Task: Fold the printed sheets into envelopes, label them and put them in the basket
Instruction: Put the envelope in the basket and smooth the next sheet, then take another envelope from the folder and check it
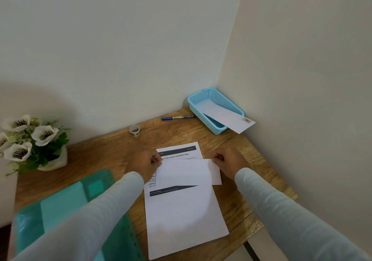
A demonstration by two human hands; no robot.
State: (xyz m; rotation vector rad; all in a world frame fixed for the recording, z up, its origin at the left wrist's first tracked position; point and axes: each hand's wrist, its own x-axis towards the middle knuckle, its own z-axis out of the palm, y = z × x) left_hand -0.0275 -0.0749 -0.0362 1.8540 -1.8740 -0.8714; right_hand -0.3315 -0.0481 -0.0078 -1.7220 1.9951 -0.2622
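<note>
Fingers (pixel 157 158) of our left hand (pixel 145 165) and right hand (pixel 229 163) pinch the far corners of the folded sheet (pixel 187 172), its long edge lying crosswise, equally near both.

left sleeve (pixel 90 210): long, pale grey-blue, plain cloth | right sleeve (pixel 281 210): alike | left hand (pixel 146 163), right hand (pixel 229 161): bare

The folded-up flap (pixel 187 172) of the printed sheet (pixel 179 152) covers most of its text, and the small lines that do show are too fine to read. The left sleeve (pixel 96 210) hides part of the blurred green folder (pixel 60 204), which the bottom edge cuts off, and the flowers (pixel 18 137) run off the left edge. The sticker (pixel 246 120) on the envelope (pixel 227 115) and the lettering on the pen (pixel 178 117) are too small to make out.
</note>
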